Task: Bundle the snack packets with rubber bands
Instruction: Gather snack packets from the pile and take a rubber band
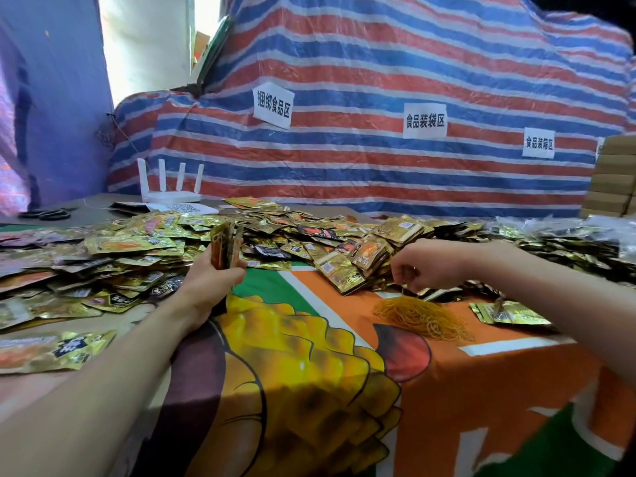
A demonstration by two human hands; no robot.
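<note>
My left hand [210, 277] grips a small stack of snack packets [225, 246], held upright on edge above the table. A heap of thin yellow rubber bands [421, 316] lies on the orange cloth at the right. Just above that heap, my right hand [425, 266] pinches a rubber band [406, 289] that hangs down from its fingertips. A wide pile of gold and black snack packets [137, 249] covers the back and left of the table. Several bundled packets [364, 259] lie near my right hand.
The table is covered by a printed orange, green and yellow cloth [309, 373]. A white router [170, 191] with antennas stands at the back left. A striped tarp [378, 98] with paper labels hangs behind. Cardboard boxes [611, 180] are stacked at the far right. A loose packet [509, 313] lies right of the bands.
</note>
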